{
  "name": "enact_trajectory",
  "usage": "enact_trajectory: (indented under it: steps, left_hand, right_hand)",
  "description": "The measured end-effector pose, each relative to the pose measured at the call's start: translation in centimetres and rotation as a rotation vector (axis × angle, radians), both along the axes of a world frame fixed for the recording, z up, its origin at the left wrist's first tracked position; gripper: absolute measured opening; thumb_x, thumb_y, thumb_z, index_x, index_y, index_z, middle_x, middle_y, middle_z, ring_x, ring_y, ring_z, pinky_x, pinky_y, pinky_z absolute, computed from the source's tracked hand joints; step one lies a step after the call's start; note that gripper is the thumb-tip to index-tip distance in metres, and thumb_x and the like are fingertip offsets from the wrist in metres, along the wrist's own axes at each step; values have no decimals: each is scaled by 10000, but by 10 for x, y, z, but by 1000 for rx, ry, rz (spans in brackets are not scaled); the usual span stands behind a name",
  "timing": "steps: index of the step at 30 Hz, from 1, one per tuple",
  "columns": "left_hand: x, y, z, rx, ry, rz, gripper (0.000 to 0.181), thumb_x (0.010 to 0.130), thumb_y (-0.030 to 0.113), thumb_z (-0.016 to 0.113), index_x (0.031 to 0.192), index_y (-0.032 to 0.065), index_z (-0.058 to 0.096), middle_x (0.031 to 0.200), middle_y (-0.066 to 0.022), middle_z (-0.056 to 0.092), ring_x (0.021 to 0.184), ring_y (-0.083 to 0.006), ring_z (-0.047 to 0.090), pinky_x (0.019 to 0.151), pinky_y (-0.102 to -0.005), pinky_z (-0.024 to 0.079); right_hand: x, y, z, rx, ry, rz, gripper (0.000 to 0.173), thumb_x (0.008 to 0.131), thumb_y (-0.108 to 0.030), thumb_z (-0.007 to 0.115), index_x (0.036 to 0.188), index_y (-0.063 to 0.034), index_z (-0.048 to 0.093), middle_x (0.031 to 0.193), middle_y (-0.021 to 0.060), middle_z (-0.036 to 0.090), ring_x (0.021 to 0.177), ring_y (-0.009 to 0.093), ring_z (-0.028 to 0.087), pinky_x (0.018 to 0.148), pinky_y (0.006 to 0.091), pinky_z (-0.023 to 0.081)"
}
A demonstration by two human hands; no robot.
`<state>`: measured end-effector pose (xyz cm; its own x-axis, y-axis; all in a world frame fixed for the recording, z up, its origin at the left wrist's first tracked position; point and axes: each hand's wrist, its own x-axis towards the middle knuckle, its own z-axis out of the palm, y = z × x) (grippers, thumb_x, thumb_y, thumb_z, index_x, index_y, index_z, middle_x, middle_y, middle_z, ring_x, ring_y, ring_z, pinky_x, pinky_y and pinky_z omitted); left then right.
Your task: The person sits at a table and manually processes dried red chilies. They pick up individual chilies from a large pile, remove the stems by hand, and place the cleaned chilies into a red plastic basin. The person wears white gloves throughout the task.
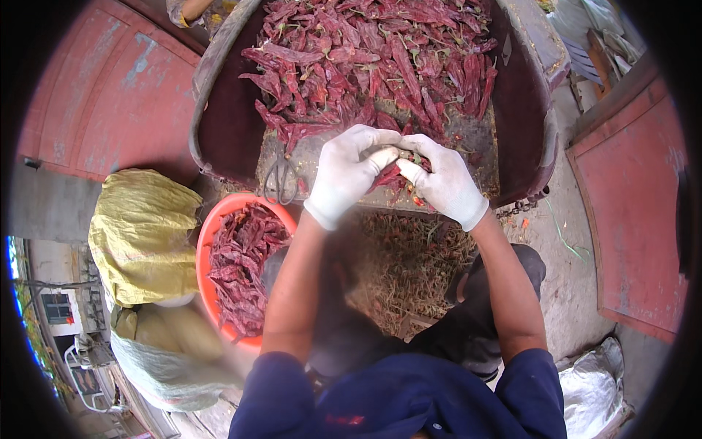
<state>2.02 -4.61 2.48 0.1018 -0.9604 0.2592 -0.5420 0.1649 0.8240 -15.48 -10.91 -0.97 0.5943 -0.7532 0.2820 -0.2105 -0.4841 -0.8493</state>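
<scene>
My left hand (356, 170), in a white knit glove, pinches a dried red chili pepper (388, 176) over the front edge of a worn board (340, 148). My right hand (439, 175), gloved alike, holds the same spot, its fingertips meeting those of the left; how much of the pepper each one grips is partly hidden. Beyond the hands lies a large heap of dried red chili peppers (378, 55), many with stems. A pair of scissors (281, 178) rests at the board's left front corner. An orange-red plastic basin (203, 263) full of dried peppers (241, 269) stands left of my left forearm.
A dark cart body (225, 126) with raised sides surrounds the board. Chili stems and debris (411, 269) cover the ground between my legs. Yellow (145, 236) and whitish (170, 362) woven sacks stand left. Red metal doors (630, 214) flank both sides. Another person's arm (192, 11) shows top left.
</scene>
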Motion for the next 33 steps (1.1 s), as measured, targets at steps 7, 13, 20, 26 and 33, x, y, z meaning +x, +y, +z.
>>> enact_trajectory:
  steps: [7, 13, 20, 26, 33]
  left_hand:
    - [-5, 6, -5, -75, -67, 58, 134, 870, 70, 711, 990, 15, 731, 908, -52, 690, 825, -115, 639, 746, -260, 510]
    - [-13, 12, -7, -2, 283, 39, 168, 917, 151, 683, 981, -2, 707, 863, -53, 692, 800, -128, 647, 727, -271, 527]
    - [-17, 20, -11, 195, 697, -8, 232, 951, 239, 659, 913, 10, 659, 789, -47, 681, 623, -99, 615, 554, -234, 507]
    - [-12, 10, -23, 299, 1158, 66, 273, 1011, 314, 566, 909, 61, 571, 600, 53, 411, 456, -47, 353, 401, -201, 278]
    - [9, -9, -30, 45, -203, 335, 322, 910, 357, 703, 986, 44, 711, 590, -16, 592, 538, -133, 584, 530, -287, 477]
  right_hand:
    - [0, 7, 0, 576, -100, 17, 336, 899, -243, 700, 1140, -17, 644, 787, 63, 676, 577, 108, 624, 490, 273, 493]
    - [-5, 14, 4, 762, -188, 205, 231, 946, -234, 642, 1039, -26, 679, 671, 23, 607, 467, 73, 549, 402, 231, 425]
    - [-15, 13, 14, 676, 59, 358, 219, 932, -261, 657, 958, -46, 690, 655, 9, 608, 460, 79, 552, 370, 245, 430]
    - [-15, 33, -9, -28, 458, 702, 282, 877, -372, 607, 929, -121, 727, 833, 154, 694, 799, 368, 664, 767, 450, 517]
    - [-17, 24, -1, 245, 347, 470, 404, 769, -422, 773, 901, -48, 697, 768, 177, 660, 740, 321, 658, 717, 399, 501]
